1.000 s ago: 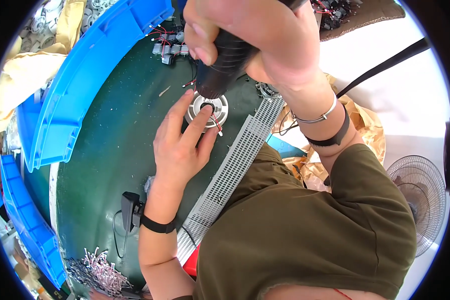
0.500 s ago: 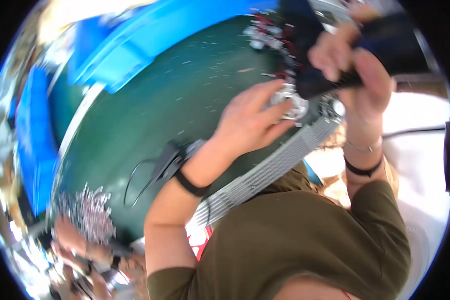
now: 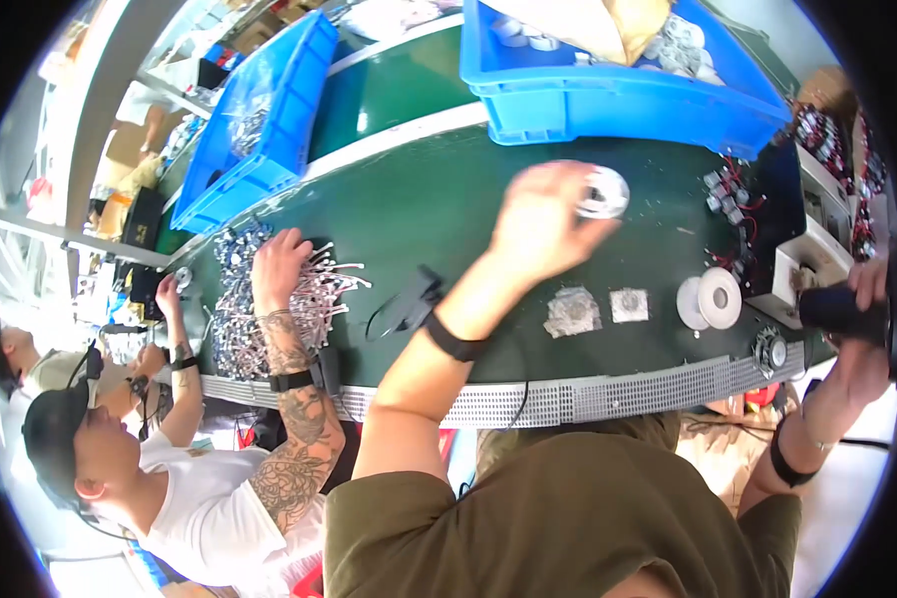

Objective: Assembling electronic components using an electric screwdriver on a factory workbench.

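My left hand is closed on a round white part with a shiny rim, held above the green table; its fingers cover part of it. At the far right my right hand wraps round a black cylindrical tool; its kind is unclear. Below my left hand lie a clear plastic bag and a small silvery square packet. A white spool stands between my hands. Closer to the right hand, a round metal part rests on the perforated grey edge strip.
A blue bin of white parts stands at the back, another blue bin farther left. Co-workers sit at left; one's hand rests on a wire pile. A black corded device lies left of my forearm. Wired parts lie at right.
My hands have moved apart: the left away from the edge strip with the white part, the right farther right with the black tool. The view has turned, showing more of the left co-workers.
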`<state>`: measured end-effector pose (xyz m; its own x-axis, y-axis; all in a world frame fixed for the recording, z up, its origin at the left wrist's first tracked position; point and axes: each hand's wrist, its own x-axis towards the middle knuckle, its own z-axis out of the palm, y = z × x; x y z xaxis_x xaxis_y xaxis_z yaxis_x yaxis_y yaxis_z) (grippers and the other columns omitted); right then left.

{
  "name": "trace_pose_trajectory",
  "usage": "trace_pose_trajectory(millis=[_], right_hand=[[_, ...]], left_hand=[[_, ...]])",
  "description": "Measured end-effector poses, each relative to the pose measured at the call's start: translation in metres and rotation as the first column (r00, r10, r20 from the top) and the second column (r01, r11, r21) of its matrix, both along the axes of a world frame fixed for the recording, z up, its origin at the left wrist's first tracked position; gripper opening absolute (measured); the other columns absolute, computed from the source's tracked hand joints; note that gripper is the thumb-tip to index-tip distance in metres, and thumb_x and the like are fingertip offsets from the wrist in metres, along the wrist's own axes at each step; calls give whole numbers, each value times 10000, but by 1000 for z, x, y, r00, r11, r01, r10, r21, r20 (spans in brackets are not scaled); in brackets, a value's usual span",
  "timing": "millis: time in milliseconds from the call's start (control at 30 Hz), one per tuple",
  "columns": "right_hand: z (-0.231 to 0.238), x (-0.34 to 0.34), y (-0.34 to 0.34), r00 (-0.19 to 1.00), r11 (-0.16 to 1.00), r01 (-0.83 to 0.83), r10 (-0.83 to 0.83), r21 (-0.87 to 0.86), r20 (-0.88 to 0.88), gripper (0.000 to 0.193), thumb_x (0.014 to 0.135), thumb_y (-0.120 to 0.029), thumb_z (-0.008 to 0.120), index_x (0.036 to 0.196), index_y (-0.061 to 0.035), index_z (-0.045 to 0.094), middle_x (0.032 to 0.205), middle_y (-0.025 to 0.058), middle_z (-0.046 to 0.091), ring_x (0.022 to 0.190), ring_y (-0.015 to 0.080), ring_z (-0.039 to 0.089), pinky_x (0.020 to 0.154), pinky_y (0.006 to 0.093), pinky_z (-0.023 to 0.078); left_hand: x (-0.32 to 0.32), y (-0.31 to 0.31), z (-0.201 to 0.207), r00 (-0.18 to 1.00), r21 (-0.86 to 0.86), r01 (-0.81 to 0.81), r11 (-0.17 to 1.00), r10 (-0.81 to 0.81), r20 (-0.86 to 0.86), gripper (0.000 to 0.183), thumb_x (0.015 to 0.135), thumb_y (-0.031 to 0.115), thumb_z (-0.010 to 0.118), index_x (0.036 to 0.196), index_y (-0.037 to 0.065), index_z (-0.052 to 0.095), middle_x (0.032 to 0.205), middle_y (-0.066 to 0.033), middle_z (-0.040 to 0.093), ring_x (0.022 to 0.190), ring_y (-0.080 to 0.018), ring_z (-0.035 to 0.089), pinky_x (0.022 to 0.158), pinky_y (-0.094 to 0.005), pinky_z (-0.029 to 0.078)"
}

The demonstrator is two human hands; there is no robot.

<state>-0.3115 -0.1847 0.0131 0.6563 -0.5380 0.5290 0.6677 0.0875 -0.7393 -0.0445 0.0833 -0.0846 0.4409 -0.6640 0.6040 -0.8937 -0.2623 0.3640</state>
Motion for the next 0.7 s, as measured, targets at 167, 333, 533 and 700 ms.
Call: trace_pose_trajectory(millis=[167, 333, 533, 700], right_hand=[[-53, -32, -46, 990, 999, 50, -52, -20, -130, 353, 805, -304, 580, 984, -22, 464, 838, 47, 396, 768, 166, 371, 753, 305, 306], [-71, 0, -48, 981, 989, 107, -122, -103, -149, 359, 815, -292, 598, 993, -16, 453, 841, 46, 395, 775, 160, 383, 755, 306, 318], [-59, 15, -18, 980, 975, 130, -154, -178, -128, 387, 833, -279, 603, 1060, -7, 446, 836, 45, 412, 744, 153, 407, 726, 302, 338], [-39, 8, 12, 941, 931, 251, -299, -266, -160, 598, 818, -305, 642, 1243, 28, 386, 811, 40, 426, 699, 142, 425, 689, 292, 353]], left_hand=[[89, 117, -25, 877, 220, -473, 853, 479, 27, 476, 725, 278, 704, 1094, 12, 563, 1054, -192, 597, 962, -348, 586, 841, -394, 475], [107, 106, 1, 478, -111, -834, 540, 809, 343, 614, 724, 286, 702, 1188, -24, 445, 1126, -215, 546, 999, -386, 547, 834, -453, 443], [-11, -56, 12, 935, -47, 346, 937, -348, -68, 287, 743, 186, 651, 999, 62, 608, 941, -128, 625, 875, -311, 596, 778, -394, 482], [-31, -157, -36, 857, 225, 491, 842, -420, -297, 462, 695, 352, 691, 1050, 72, 594, 1094, -148, 552, 982, -312, 564, 792, -422, 475]])
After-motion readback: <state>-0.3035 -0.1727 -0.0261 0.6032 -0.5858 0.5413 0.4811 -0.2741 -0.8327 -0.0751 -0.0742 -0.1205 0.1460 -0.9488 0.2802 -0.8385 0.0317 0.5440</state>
